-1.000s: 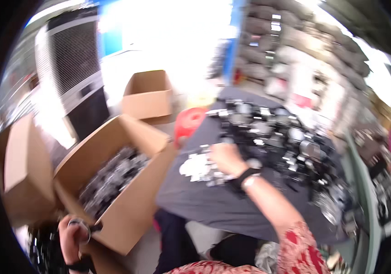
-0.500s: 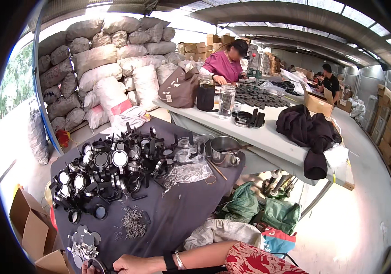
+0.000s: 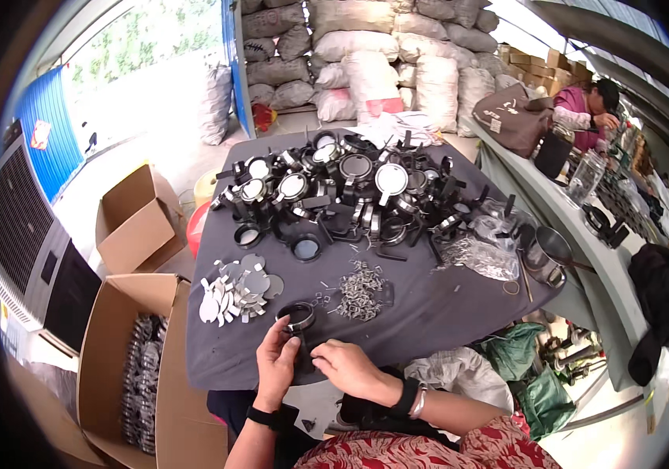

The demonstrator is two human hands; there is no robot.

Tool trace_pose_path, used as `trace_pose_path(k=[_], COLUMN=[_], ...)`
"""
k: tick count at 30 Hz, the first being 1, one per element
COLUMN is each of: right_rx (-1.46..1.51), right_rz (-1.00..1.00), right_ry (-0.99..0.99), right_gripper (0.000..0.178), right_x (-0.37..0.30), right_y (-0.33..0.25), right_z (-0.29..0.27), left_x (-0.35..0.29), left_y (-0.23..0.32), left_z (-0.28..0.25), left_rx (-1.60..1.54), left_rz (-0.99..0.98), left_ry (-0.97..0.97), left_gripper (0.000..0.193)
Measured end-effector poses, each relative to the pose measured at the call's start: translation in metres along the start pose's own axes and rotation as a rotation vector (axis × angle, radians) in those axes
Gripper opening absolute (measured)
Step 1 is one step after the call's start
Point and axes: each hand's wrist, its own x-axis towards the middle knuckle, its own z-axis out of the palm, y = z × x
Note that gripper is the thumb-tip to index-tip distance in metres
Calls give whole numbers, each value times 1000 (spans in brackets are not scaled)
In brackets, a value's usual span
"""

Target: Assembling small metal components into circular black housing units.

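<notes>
Cloth, dark grey, covers the work surface. Near its front edge, the left hand pinches a black ring-shaped holder between thumb and fingers, the ring uppermost and its stem running down. The right hand is just beside it, fingers curled and drawn in close to the stem; whether they grip it, I cannot tell. Just beyond the ring, to the left, lies a loose pile of flat silver discs with tabs; to the right, a heap of small metal clips. Farther back spreads a large mound of black holders, some bearing pale discs. Toward the right are a clear plastic bag and a steel mug. Left of the cloth, an open cardboard box contains shiny dark parts. Beyond, a person in a purple top is at another table; bulging sacks are stacked behind.
</notes>
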Motion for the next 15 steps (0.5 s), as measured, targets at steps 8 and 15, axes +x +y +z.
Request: trace_pose_path(k=[8,15], right_rx=[-165,-304], right_rz=[23,-46], right_ry=[141,93], right_gripper=[7,8], right_x=[43,68], right_y=[25,23], right_z=[-87,-100], left_x=[-5,-2], left_y=[-4,-3], left_z=[-5,0], left_rx=[-43,-41], left_rz=[-17,16], left_ry=[17,52], left_gripper=[54,53])
